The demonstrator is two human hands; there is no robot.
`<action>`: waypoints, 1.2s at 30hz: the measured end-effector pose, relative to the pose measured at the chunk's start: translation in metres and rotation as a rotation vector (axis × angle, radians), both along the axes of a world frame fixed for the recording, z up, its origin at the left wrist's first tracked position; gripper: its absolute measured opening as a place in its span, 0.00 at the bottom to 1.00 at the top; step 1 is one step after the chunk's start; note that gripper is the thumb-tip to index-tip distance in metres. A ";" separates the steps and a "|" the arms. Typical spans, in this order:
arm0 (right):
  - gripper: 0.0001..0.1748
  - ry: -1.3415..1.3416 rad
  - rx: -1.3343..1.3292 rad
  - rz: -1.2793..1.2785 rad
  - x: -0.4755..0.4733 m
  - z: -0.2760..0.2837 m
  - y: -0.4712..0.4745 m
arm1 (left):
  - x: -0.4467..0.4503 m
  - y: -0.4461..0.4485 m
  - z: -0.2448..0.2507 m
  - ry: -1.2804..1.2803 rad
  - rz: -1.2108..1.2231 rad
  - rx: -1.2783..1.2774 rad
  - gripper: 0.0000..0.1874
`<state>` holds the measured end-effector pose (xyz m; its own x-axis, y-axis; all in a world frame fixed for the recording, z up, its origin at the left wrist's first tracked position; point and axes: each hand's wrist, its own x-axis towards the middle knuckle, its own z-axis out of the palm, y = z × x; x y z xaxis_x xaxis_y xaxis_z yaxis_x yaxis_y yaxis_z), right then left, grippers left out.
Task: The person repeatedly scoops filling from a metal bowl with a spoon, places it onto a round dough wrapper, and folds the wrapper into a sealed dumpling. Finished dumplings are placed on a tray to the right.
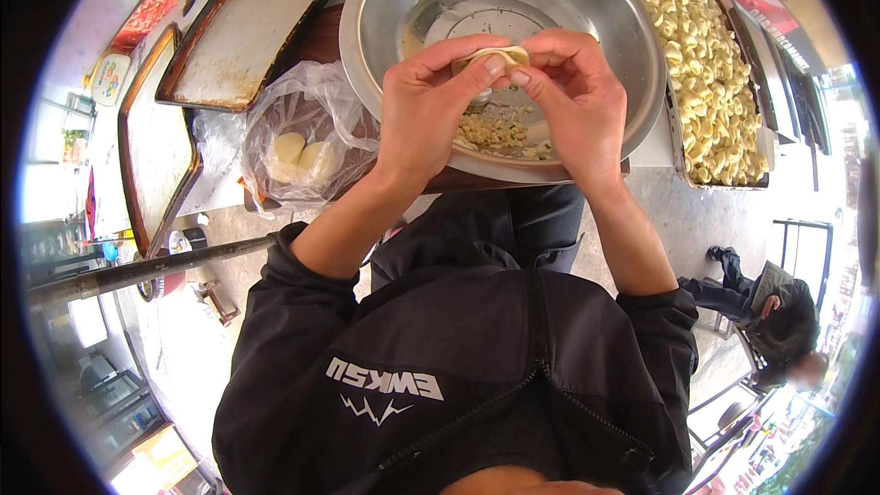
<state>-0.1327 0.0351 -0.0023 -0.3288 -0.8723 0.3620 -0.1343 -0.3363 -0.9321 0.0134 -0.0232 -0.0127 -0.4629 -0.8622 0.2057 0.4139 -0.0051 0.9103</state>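
Note:
Between my two hands, above a large stainless steel bowl (375,27), is a dumpling wrapper (505,53) folded over, its pale edge curving upward. My left hand (433,93) grips its left side between thumb and fingers. With thumb and fingertips my right hand (577,93) pinches its right end. Chopped filling with green bits (491,130) lies in the near part of the bowl. Part of a shiny metal utensil (479,100) shows behind my hands; the rest of it is hidden. Left of the bowl, round dough wrappers (302,155) rest in a clear plastic bag (309,100).
A tray to the right is heaped with folded dumplings (701,75). On the left lie a large worn baking tray (254,20) and a smaller tray (155,137). A metal pole (158,265) extends at left. Another person (770,316) sits at the lower right.

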 end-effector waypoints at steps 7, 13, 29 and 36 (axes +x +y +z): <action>0.04 -0.021 0.014 -0.049 0.006 0.010 0.003 | -0.005 0.006 -0.002 0.046 0.075 -0.087 0.12; 0.04 0.231 0.001 -0.144 0.005 0.012 -0.001 | -0.007 0.002 -0.006 0.110 0.029 -0.054 0.11; 0.08 0.505 -0.061 -0.171 0.001 0.013 0.000 | -0.006 0.010 0.003 -0.192 0.098 -0.285 0.13; 0.07 0.282 0.074 -0.065 -0.005 0.010 0.001 | 0.000 0.002 0.015 -0.284 0.051 -0.271 0.18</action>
<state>-0.1377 0.0359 0.0077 -0.2800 -0.8801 0.3834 -0.4102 -0.2514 -0.8767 0.0132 -0.0210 0.0028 -0.4922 -0.8175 0.2990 0.1386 0.2655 0.9541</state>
